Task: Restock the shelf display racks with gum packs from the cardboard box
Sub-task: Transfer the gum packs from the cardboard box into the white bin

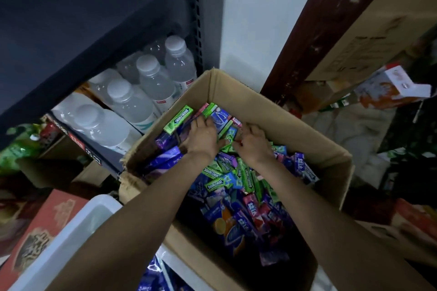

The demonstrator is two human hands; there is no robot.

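Note:
An open cardboard box [238, 92] stands on the floor, filled with several loose gum packs [236, 186] in green, blue, purple and red. A green Doublemint pack [178, 119] leans on the box's far left wall. Both my hands reach into the far end of the box. My left hand [202, 138] holds a bundle of upright packs [216, 114], fingers curled round them. My right hand [253, 143] lies on the pile just to the right, fingers bent down among the packs; what they hold is hidden.
A dark shelf unit [94, 30] rises at the left, with several water bottles [146, 92] under it. A white bin [78, 238] and a red carton [40, 231] sit at lower left. More cartons and goods crowd the right side.

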